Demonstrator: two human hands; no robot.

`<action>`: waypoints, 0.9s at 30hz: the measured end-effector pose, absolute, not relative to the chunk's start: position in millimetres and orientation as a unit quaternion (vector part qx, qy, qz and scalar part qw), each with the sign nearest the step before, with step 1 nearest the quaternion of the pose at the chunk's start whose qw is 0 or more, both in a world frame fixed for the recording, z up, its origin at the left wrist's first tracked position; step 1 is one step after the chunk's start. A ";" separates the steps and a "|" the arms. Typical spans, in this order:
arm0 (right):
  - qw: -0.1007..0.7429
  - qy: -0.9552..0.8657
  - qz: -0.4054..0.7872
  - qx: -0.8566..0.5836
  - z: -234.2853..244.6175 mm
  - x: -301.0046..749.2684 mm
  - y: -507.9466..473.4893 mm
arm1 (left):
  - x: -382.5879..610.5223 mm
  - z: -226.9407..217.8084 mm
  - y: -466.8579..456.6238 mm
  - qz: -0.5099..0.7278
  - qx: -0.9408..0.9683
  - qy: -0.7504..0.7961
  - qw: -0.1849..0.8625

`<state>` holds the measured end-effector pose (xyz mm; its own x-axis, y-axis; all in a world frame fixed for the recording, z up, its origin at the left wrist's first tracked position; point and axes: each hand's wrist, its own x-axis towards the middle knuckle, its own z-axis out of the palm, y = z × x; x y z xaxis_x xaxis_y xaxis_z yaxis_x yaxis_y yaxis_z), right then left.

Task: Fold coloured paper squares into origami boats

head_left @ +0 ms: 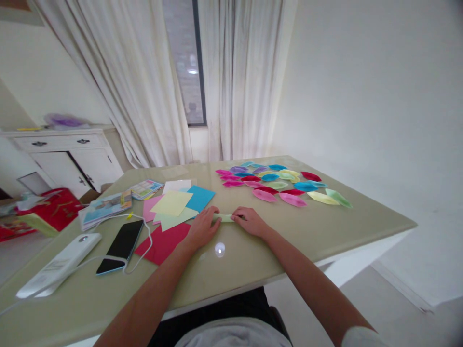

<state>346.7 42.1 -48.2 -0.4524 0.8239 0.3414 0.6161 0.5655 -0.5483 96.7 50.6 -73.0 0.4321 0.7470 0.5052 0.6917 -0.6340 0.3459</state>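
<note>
A narrow strip of folded pale green paper (226,218) lies flat on the tabletop between my hands. My left hand (204,227) is closed at its left end, with thumb and fingers on the paper. The right end is pinched under the fingers of my right hand (250,221). Both ends of the strip are partly hidden by my fingers. Beside my left hand, square sheets of paper overlap: a red sheet (164,243), a pale yellow sheet (171,202) and a blue sheet (199,198) among them.
Several folded, pointed paper pieces (265,194) in many colours cover the far right of the table (347,233). On the left lie a phone (121,246), a white power strip-like device (60,265), a white cable (147,241) and booklets (106,208). Curtains hang behind.
</note>
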 end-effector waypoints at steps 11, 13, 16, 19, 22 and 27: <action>0.295 -0.835 0.166 -0.434 -47.9 347.0 41.3 | 93.7 -68.7 46.5 0.313 0.847 0.424 0.064; 0.297 -0.836 0.165 -0.431 -47.9 346.9 41.0 | 92.7 -67.7 45.9 0.304 0.849 0.425 0.072; 0.299 -0.838 0.160 -0.427 -47.4 347.1 40.6 | 89.7 -66.4 46.1 0.291 0.854 0.424 0.086; 0.300 -0.843 0.153 -0.418 -46.2 347.5 40.0 | 84.9 -63.0 46.3 0.273 0.861 0.417 0.102; 0.294 -0.855 0.143 -0.403 -44.7 347.8 38.7 | 80.3 -57.0 44.3 0.251 0.874 0.399 0.118; 0.266 -0.877 0.120 -0.381 -43.3 348.2 35.4 | 77.1 -49.2 37.7 0.231 0.884 0.383 0.139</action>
<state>348.2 35.4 -43.3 -0.5683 0.7319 0.3760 0.6046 0.6814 -0.4126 77.1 37.7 -49.2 0.6002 0.7404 0.3026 0.6121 -0.6687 0.4222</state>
